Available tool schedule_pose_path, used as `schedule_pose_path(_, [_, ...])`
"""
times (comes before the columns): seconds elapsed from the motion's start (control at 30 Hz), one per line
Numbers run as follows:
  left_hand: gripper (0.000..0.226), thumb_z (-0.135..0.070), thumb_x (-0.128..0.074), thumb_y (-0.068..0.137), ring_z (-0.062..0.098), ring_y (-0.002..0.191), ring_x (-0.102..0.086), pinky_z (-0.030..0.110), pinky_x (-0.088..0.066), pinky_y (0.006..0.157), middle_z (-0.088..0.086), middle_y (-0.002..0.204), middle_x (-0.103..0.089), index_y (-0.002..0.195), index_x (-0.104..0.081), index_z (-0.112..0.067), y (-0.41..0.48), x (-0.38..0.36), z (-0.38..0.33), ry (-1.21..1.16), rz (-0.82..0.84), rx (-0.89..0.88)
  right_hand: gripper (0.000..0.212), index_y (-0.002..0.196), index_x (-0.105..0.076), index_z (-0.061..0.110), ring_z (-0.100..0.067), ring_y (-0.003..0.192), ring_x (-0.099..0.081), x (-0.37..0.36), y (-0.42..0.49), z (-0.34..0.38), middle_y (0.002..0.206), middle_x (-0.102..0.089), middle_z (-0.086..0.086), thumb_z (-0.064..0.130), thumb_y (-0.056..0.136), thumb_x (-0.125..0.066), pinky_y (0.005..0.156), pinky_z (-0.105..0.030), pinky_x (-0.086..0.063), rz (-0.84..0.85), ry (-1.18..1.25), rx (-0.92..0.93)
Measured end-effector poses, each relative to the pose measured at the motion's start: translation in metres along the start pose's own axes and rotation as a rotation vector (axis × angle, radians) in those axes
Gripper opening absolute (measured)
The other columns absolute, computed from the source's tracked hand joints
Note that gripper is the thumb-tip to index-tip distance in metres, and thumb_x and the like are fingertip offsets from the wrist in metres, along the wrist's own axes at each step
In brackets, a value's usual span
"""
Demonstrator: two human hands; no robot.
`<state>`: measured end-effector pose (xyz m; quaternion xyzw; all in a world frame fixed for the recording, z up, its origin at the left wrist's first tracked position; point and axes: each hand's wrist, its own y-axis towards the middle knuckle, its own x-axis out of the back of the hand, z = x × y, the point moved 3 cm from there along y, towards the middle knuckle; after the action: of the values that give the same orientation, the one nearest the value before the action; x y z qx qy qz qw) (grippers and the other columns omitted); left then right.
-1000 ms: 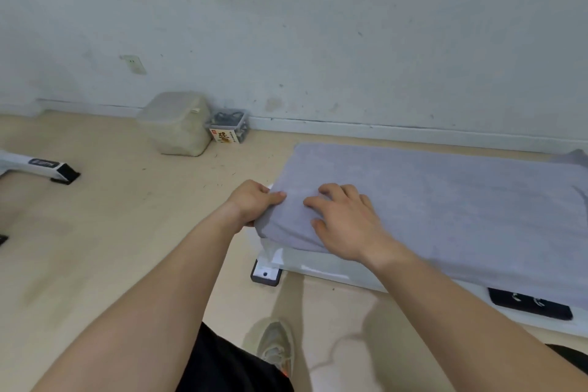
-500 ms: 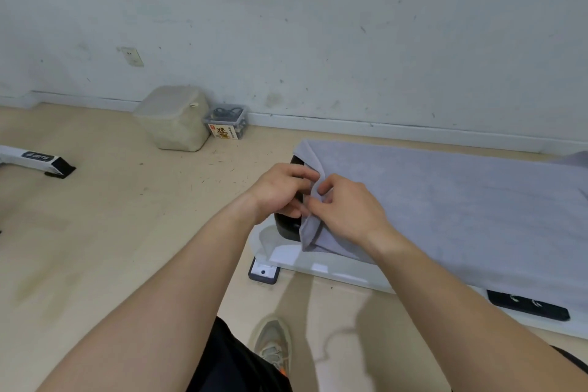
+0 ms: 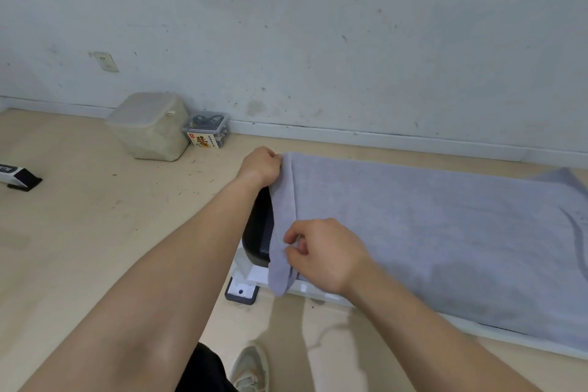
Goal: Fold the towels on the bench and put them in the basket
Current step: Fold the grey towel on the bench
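On the bench point(image 3: 254, 232) by the wall lies a big grey towel point(image 3: 429, 232), spread out flat and long. It covers almost all of the black seat pad, and only the near left end of the pad peeks out. The far right end of the towel looks a bit bunched up.

I see my left hand point(image 3: 261, 167) at the far corner of the towel's short edge. It is closed on that corner. My right hand point(image 3: 324, 251) is at the near corner of the same edge, and its thumb and finger pinch the cloth tight. Between my two hands the edge is lifted a little and hangs down over the end of the bench.

I think this is the very start of the first fold. Both corners are held, but nothing is folded over yet. Next I think I must lift this edge up and carry it across to the other end, so the towel lies in half. I must keep both corners level, or the fold will come out crooked.

The towel looks soft and floppy, so it may sag in the middle. I cannot see the basket from here.
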<state>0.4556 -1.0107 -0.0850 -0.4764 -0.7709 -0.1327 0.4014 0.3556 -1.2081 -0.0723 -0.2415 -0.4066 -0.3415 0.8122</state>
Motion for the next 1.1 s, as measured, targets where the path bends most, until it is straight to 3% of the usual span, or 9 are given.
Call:
schedule_pose_path(0.1, [0.026,-0.022,-0.064,0.090,0.024,0.108,-0.061,0.027,-0.045,0.084,0.006,0.120,-0.065,0.116,-0.064,-0.017,0.008,0.004,-0.007,-0.055,-0.090,-0.015,0.023,0.098,-0.068,0.024,-0.020,0.082,-0.062,0.000,0.002,0.004,0.082,-0.069,0.004,0.036,0.094,-0.049,0.073,-0.036,-0.054,-0.011,-0.030,0.066])
schedule_pose_path(0.23, [0.015,-0.017,-0.067,0.084,0.018,0.092,-0.061,0.027,-0.047,0.078,-0.002,0.098,-0.065,0.098,-0.065,-0.021,0.003,0.012,-0.024,-0.019,-0.143,-0.124,0.022,0.098,-0.069,0.027,-0.016,0.080,-0.060,0.010,0.002,0.001,0.080,-0.066,0.008,0.031,0.094,-0.049,0.068,-0.031,-0.049,-0.021,-0.032,0.095])
schedule_pose_path(0.33, [0.007,-0.020,-0.062,0.089,0.016,0.070,-0.058,0.027,-0.043,0.065,-0.004,0.078,-0.061,0.091,-0.057,-0.023,-0.019,0.009,-0.046,-0.092,-0.071,-0.235,0.021,0.100,-0.069,0.027,-0.016,0.082,-0.060,0.024,-0.001,-0.007,0.082,-0.065,0.009,0.030,0.094,-0.049,0.069,-0.032,-0.049,-0.082,-0.037,0.077])
schedule_pose_path(0.47, [0.017,-0.009,-0.047,0.090,0.016,0.050,-0.054,0.029,-0.044,0.053,0.001,0.062,-0.059,0.089,-0.049,-0.026,-0.057,-0.005,-0.080,-0.137,0.046,-0.368,0.019,0.098,-0.068,0.027,-0.016,0.086,-0.059,0.051,-0.011,-0.034,0.086,-0.066,0.009,0.031,0.092,-0.050,0.070,-0.032,-0.050,-0.169,-0.067,-0.005])
schedule_pose_path(0.57, [0.021,-0.006,-0.043,0.091,0.018,0.051,-0.055,0.034,-0.049,0.058,0.002,0.059,-0.056,0.096,-0.051,-0.026,-0.086,-0.022,-0.113,-0.104,0.114,-0.446,0.021,0.101,-0.069,0.030,-0.018,0.093,-0.060,0.081,-0.026,-0.074,0.097,-0.064,0.009,0.032,0.092,-0.051,0.078,-0.036,-0.053,-0.251,-0.058,-0.128])
schedule_pose_path(0.67, [0.023,-0.008,-0.045,0.092,0.014,0.056,-0.060,0.028,-0.050,0.060,-0.001,0.065,-0.062,0.093,-0.063,-0.023,-0.110,-0.047,-0.146,-0.046,0.171,-0.514,0.027,0.113,-0.068,0.029,-0.023,0.108,-0.058,0.114,-0.050,-0.126,0.114,-0.060,0.002,0.034,0.091,-0.053,0.089,-0.040,-0.051,-0.324,-0.104,-0.268])
schedule_pose_path(0.8, [0.023,-0.013,-0.052,0.090,0.010,0.077,-0.066,0.022,-0.053,0.070,-0.007,0.084,-0.070,0.089,-0.073,-0.022,-0.132,-0.087,-0.188,-0.059,0.228,-0.537,0.041,0.131,-0.059,0.025,-0.029,0.128,-0.043,0.152,-0.100,-0.198,0.138,-0.048,-0.005,0.033,0.091,-0.055,0.102,-0.043,-0.043,-0.470,-0.108,-0.521])
schedule_pose_path(0.9, [0.024,-0.012,-0.052,0.090,0.016,0.078,-0.072,0.027,-0.056,0.078,-0.009,0.090,-0.071,0.089,-0.075,-0.017,-0.145,-0.117,-0.216,-0.109,0.312,-0.518,0.054,0.144,-0.046,0.020,-0.035,0.134,-0.033,0.171,-0.135,-0.241,0.148,-0.037,-0.008,0.033,0.092,-0.056,0.105,-0.046,-0.037,-0.564,-0.089,-0.716])
schedule_pose_path(1.1, [0.032,0.005,-0.044,0.086,0.023,0.081,-0.076,0.022,-0.055,0.069,0.004,0.071,-0.070,0.100,-0.070,-0.007,-0.159,-0.163,-0.246,-0.036,0.534,-0.574,0.058,0.146,-0.038,0.011,-0.038,0.137,-0.029,0.204,-0.141,-0.292,0.151,-0.035,-0.014,0.025,0.091,-0.051,0.105,-0.047,-0.034,-0.622,-0.004,-0.847])
